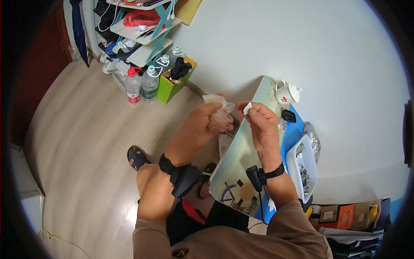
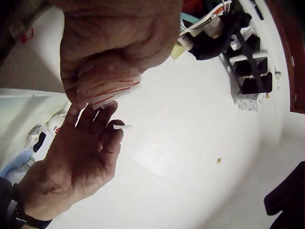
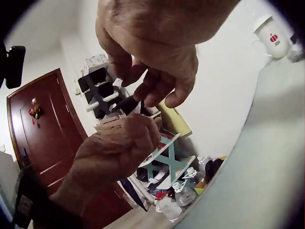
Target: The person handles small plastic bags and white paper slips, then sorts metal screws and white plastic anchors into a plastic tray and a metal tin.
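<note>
Reached forward with the left arm (image 1: 159, 203) and the right arm (image 1: 281, 190), both angled inward, bringing the hands near each other. Gripped with the left hand (image 1: 199, 123), its fingers curled and thumb uppermost. Held the right hand (image 1: 264, 125) just beside it, palm turned leftward, pinching between thumb and index finger, with the other fingers loosely bent.

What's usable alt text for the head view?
A person's left hand grips crumpled translucent plastic while their right hand pinches a small white piece. To the right are a table, a lidded white mug and a white tray of small items. Large bottles and a green bin stand on the floor, upper left.
</note>
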`<action>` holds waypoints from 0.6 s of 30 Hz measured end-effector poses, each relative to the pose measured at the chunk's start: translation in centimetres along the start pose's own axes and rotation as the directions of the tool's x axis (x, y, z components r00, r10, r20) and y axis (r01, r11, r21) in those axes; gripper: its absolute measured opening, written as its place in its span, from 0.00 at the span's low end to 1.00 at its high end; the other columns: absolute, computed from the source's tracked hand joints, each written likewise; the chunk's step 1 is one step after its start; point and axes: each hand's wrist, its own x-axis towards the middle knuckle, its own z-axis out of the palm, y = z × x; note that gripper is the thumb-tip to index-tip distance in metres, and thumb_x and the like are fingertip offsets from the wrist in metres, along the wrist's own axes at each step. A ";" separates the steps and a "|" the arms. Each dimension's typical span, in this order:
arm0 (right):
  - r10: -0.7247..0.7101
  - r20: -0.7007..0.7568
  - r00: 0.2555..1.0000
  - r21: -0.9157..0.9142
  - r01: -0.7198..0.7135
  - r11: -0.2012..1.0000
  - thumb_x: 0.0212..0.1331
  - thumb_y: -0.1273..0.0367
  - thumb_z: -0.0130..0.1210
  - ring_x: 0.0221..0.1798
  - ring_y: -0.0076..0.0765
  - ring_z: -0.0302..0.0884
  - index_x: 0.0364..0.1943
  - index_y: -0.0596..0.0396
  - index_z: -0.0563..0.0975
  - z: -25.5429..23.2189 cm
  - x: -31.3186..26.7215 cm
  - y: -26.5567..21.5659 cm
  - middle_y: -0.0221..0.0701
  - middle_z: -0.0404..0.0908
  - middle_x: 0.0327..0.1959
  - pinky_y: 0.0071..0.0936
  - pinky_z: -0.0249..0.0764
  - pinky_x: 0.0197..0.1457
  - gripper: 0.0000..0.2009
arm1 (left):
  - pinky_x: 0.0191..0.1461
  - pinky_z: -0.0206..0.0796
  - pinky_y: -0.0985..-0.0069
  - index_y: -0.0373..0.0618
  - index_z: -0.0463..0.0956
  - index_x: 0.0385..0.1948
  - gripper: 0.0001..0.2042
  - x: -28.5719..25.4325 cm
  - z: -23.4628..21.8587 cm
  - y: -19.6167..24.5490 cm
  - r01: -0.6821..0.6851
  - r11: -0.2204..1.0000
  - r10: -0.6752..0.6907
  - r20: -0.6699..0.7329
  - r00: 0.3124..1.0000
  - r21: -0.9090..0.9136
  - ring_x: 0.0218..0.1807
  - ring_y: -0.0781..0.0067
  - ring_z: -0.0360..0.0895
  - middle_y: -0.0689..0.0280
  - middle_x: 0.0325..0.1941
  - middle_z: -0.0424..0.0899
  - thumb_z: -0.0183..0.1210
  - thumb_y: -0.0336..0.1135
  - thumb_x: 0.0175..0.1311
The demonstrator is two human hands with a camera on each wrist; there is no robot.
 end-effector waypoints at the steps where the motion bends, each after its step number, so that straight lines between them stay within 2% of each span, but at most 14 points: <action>1: -0.006 -0.005 1.000 -0.006 0.006 1.000 0.64 0.71 0.54 0.48 0.28 0.78 0.39 0.62 0.81 -0.3 -0.1 0.1 0.35 0.84 0.41 0.27 0.70 0.57 0.08 | 0.45 0.80 0.63 0.41 0.65 0.59 0.17 0.0 -0.1 0.3 0.143 0.932 -0.149 0.007 0.989 -0.334 0.43 0.62 0.82 0.55 0.49 0.78 0.50 0.31 0.69; 2: 0.018 -0.014 1.000 0.022 -0.018 1.000 0.65 0.70 0.54 0.47 0.28 0.78 0.40 0.62 0.81 -0.5 -0.2 0.1 0.35 0.84 0.41 0.27 0.70 0.57 0.08 | 0.46 0.80 0.60 0.42 0.66 0.58 0.17 0.1 0.0 0.5 0.263 0.735 -0.287 0.064 0.956 -0.625 0.46 0.59 0.82 0.55 0.49 0.79 0.50 0.33 0.69; 3: 0.044 -0.023 0.999 0.053 -0.043 0.998 0.65 0.70 0.54 0.47 0.28 0.79 0.40 0.62 0.81 -0.6 -0.3 0.1 0.35 0.84 0.42 0.28 0.71 0.57 0.09 | 0.46 0.80 0.60 0.42 0.66 0.58 0.17 0.2 0.1 0.6 0.265 0.734 -0.285 0.071 0.956 -0.626 0.46 0.59 0.82 0.55 0.49 0.79 0.50 0.33 0.69; 9: 0.055 -0.041 0.998 0.037 -0.053 0.998 0.67 0.69 0.53 0.45 0.28 0.79 0.42 0.62 0.80 -1.1 -0.8 -0.3 0.35 0.84 0.42 0.28 0.72 0.55 0.09 | 0.47 0.80 0.64 0.40 0.66 0.59 0.18 -0.2 1.3 2.4 0.270 0.758 -0.298 0.054 0.953 -0.594 0.44 0.59 0.83 0.53 0.51 0.79 0.50 0.33 0.69; 11: 0.063 -0.062 0.996 0.044 -0.060 0.997 0.67 0.69 0.53 0.45 0.27 0.79 0.42 0.61 0.79 -1.9 -1.3 -1.2 0.35 0.84 0.41 0.27 0.73 0.53 0.09 | 0.53 0.77 0.71 0.38 0.63 0.61 0.23 -1.0 1.6 3.4 0.183 0.940 -0.178 0.045 0.983 -0.289 0.43 0.66 0.83 0.57 0.48 0.80 0.54 0.31 0.64; 12: 0.057 -0.008 0.998 -0.076 -0.058 0.995 0.68 0.69 0.53 0.43 0.26 0.78 0.42 0.61 0.79 -2.7 -1.9 -2.4 0.34 0.84 0.40 0.26 0.73 0.51 0.09 | 0.53 0.77 0.71 0.38 0.63 0.61 0.23 -1.4 1.4 3.6 0.197 0.937 -0.184 0.071 0.980 -0.289 0.43 0.66 0.83 0.57 0.48 0.80 0.54 0.31 0.64; 14: 0.008 0.059 0.998 -0.316 0.011 0.949 0.69 0.68 0.52 0.38 0.22 0.76 0.42 0.59 0.78 -5.1 -3.6 -4.5 0.31 0.84 0.38 0.23 0.72 0.44 0.09 | 0.56 0.73 0.75 0.36 0.66 0.59 0.24 -1.9 0.4 3.7 0.094 0.995 -0.096 0.084 0.992 0.023 0.46 0.70 0.82 0.60 0.46 0.82 0.57 0.31 0.60; 15: -0.005 0.011 1.000 -0.340 0.009 0.941 0.69 0.68 0.52 0.38 0.22 0.76 0.42 0.59 0.78 -6.8 -4.7 -5.7 0.31 0.84 0.38 0.23 0.72 0.44 0.09 | 0.54 0.73 0.75 0.35 0.68 0.57 0.22 -1.8 0.3 3.8 0.132 0.990 -0.129 0.051 0.990 -0.058 0.45 0.71 0.81 0.60 0.44 0.82 0.57 0.31 0.61; 17: 0.063 -0.067 0.996 -0.541 -0.089 0.836 0.70 0.67 0.51 0.36 0.20 0.75 0.43 0.57 0.77 -10.8 -7.0 -8.1 0.28 0.83 0.35 0.21 0.71 0.41 0.09 | 0.51 0.73 0.74 0.35 0.70 0.55 0.20 -1.3 0.2 4.4 0.212 0.951 -0.225 -0.029 0.974 -0.226 0.44 0.73 0.80 0.62 0.41 0.82 0.57 0.31 0.62; 18: 0.035 -0.128 0.991 -0.602 -0.106 0.791 0.70 0.66 0.51 0.36 0.19 0.75 0.43 0.55 0.77 -12.8 -7.8 -9.3 0.26 0.83 0.32 0.20 0.71 0.39 0.09 | 0.49 0.73 0.73 0.34 0.71 0.55 0.19 -1.1 0.1 4.4 0.249 0.917 -0.287 -0.081 0.955 -0.310 0.43 0.74 0.79 0.62 0.41 0.82 0.57 0.32 0.63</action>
